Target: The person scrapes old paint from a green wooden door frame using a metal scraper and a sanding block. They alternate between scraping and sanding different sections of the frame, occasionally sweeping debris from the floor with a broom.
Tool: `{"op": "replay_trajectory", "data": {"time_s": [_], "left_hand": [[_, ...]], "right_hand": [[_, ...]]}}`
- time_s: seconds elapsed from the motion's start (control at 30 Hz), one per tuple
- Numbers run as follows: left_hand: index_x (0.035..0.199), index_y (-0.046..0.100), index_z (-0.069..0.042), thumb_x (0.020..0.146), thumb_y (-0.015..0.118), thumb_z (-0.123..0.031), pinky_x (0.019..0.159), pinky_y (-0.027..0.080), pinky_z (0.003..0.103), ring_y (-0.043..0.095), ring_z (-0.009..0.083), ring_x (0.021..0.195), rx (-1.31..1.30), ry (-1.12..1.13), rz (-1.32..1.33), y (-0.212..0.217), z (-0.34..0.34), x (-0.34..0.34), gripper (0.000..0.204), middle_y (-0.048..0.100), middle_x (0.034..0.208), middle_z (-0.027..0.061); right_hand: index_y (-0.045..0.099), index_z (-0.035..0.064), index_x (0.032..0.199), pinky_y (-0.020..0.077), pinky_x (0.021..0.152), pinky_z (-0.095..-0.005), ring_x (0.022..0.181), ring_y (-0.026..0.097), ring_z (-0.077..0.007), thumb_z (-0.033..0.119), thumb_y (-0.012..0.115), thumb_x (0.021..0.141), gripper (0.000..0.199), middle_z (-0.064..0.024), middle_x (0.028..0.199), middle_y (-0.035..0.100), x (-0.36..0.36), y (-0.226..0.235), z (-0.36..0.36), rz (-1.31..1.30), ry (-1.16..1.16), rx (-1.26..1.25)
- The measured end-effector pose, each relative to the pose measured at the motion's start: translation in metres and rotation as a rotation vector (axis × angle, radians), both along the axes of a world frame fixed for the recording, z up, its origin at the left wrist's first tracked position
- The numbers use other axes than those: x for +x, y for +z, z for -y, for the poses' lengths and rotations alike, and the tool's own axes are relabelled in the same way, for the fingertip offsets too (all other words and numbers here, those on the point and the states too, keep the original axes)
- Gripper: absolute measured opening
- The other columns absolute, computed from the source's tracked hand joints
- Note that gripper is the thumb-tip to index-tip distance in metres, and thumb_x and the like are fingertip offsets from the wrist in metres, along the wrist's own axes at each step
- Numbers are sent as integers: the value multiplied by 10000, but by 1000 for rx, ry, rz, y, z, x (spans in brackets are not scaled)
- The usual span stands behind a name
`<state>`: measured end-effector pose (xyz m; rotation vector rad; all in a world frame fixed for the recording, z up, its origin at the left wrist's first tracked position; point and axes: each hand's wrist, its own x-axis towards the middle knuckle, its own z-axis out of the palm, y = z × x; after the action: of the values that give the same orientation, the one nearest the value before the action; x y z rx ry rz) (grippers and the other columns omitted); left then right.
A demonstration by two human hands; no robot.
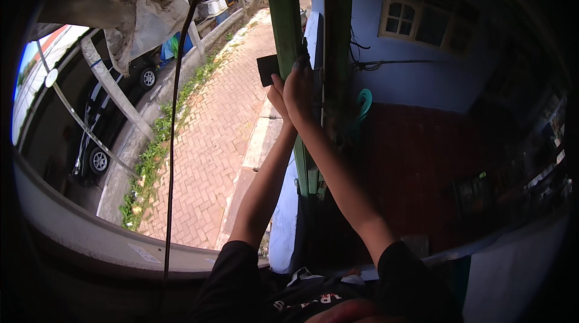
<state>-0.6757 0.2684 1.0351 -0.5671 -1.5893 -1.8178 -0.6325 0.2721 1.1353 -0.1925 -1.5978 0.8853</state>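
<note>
A flat, dark square piece [266, 69] is pinched in my left hand [277, 97], just left of a green upright post [283, 3]. My right hand [298, 91] crosses close in front of my left and is closed against the post. A small dark thing [304, 50] pokes up above my right fingers; its kind is too shaded to make out. Both arms reach up and away from me, and my wrists nearly touch.
Left lies a brick-paved lane [211, 142] with weeds along a low wall, and a parked dark car [99, 112]. A thin dark cable [173, 130] hangs left of my arms. Right are a blue wall [422, 76], a window [416, 9] and a red floor [410, 154].
</note>
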Motion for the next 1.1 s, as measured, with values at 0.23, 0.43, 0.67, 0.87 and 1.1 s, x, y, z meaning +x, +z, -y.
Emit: {"op": "replay_trajectory", "data": {"time_s": [0.23,0.43,0.67,0.87,1.1], "left_hand": [[676,524,71,1078,338,-362,499,360,395,467,185,502,151,-159,76,16,4,15,620,520,537,124],[721,504,18,1080,376,-405,561,368,345,418,117,615,-1,-321,236,-1,40,-11,569,485,633,39],[885,571,82,1087,375,-370,653,410,367,468,161,703,-46,-128,323,-94,60,12,532,562,725,98],[967,624,93,1072,402,-407,747,474,379,606,232,817,-281,-269,330,-144,61,33,558,658,830,172],[1073,630,31,1084,385,-406,807,456,281,567,113,851,18,-617,337,-23,45,7,501,666,943,64]], "right_hand": [[558,-79,1226,486,920,-476,1038,612,-427,139,499,927,374,-294,1176,604,19,111,-14,-149,346,-19],[628,-38,901,442,661,-388,693,580,-217,436,436,1055,533,-161,716,594,98,-42,10,569,247,-302],[617,-93,910,449,691,-430,771,599,-413,321,460,1062,468,-313,797,588,116,-253,38,189,-186,-637],[614,-83,1078,471,701,-442,865,624,-420,309,442,1059,428,-275,925,646,41,-203,41,302,-54,-370],[608,-60,1136,497,777,-395,916,672,-332,277,425,1069,389,-221,998,691,19,-147,-1,-77,305,-348]]}}
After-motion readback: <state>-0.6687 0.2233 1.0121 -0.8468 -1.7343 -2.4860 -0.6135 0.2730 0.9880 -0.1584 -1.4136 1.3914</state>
